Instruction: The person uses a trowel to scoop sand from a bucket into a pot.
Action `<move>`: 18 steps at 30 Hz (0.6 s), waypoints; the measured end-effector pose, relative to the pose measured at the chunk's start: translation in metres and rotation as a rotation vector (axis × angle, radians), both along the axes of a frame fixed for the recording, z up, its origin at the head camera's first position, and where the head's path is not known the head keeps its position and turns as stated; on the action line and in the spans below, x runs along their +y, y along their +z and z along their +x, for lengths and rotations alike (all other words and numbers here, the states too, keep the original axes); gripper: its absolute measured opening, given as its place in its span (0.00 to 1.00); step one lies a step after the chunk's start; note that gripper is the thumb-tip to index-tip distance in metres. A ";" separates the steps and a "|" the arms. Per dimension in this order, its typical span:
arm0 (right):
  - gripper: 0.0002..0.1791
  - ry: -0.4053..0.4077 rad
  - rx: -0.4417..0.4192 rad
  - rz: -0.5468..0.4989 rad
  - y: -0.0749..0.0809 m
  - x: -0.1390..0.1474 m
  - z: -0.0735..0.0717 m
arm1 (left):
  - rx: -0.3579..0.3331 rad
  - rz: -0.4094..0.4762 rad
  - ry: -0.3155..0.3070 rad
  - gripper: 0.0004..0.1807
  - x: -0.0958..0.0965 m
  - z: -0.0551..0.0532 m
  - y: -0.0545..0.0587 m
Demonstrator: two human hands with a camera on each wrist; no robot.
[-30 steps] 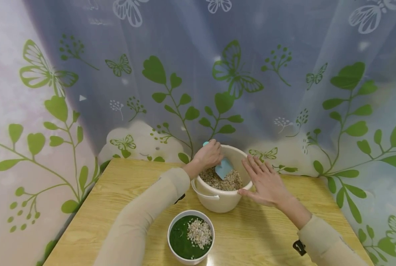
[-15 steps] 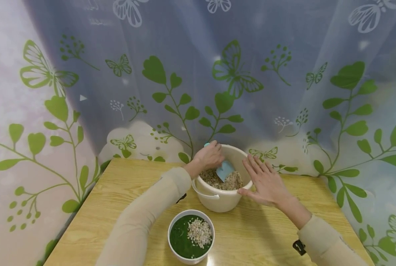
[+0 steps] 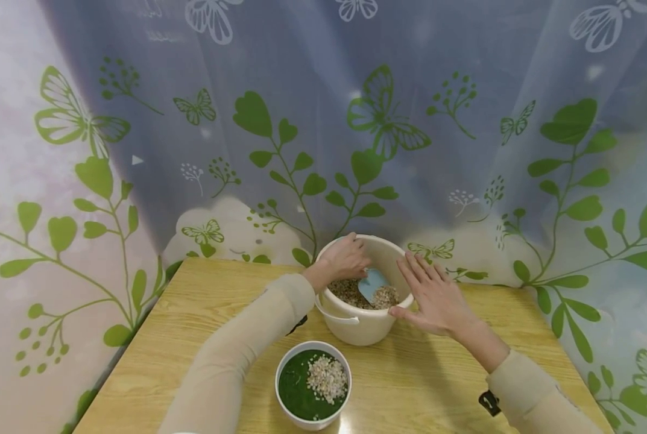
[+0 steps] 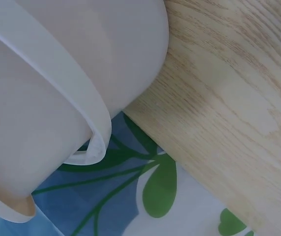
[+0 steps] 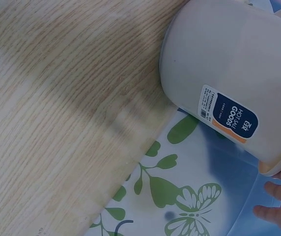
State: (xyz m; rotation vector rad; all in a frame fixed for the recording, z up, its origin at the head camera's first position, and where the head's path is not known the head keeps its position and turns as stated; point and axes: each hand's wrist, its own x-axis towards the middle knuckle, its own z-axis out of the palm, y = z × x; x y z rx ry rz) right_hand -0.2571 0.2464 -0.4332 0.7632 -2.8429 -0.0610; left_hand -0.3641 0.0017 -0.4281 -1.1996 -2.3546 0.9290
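Observation:
A cream bucket (image 3: pixel 358 333) stands on the table, partly filled with small tan and brown pebbles (image 3: pixel 386 297). Over its left side my left hand (image 3: pixel 347 259) grips a light blue scoop (image 3: pixel 373 283), whose blade sits in the pebbles with some heaped on it. The scoop's handle is mostly hidden by the hand. Fingers straight, my right hand (image 3: pixel 433 295) rests against the bucket's right rim. In the left wrist view the bucket wall (image 4: pixel 126 59) and its white handle (image 4: pixel 71 88) show. The right wrist view has the labelled bucket side (image 5: pixel 189 64).
A white bowl (image 3: pixel 282 405) with a dark green surface and a pile of pale pebbles (image 3: pixel 327 378) stands nearer to me. The wooden table (image 3: pixel 193 313) ends behind the bucket, against a leaf- and butterfly-printed curtain (image 3: pixel 301 120).
My left hand has moved slightly right and down, pushing the scoop blade rightward and gathering pebbles on it. The right hand stays in place at the rim.

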 end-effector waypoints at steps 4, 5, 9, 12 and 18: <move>0.59 0.001 0.000 0.002 0.000 0.000 0.000 | -0.017 0.007 -0.006 0.26 0.001 0.001 0.001; 0.59 0.000 -0.001 0.003 0.000 0.000 0.000 | -0.016 0.009 -0.011 0.26 0.001 0.001 0.001; 0.60 0.001 0.002 0.007 0.000 0.000 0.000 | -0.014 0.011 -0.020 0.26 0.001 0.002 0.001; 0.60 0.005 0.001 0.000 0.000 -0.001 0.000 | -0.016 0.011 -0.019 0.26 0.000 0.002 0.001; 0.59 0.014 0.012 -0.009 0.000 0.000 0.000 | -0.049 -0.002 -0.023 0.28 -0.001 0.002 0.002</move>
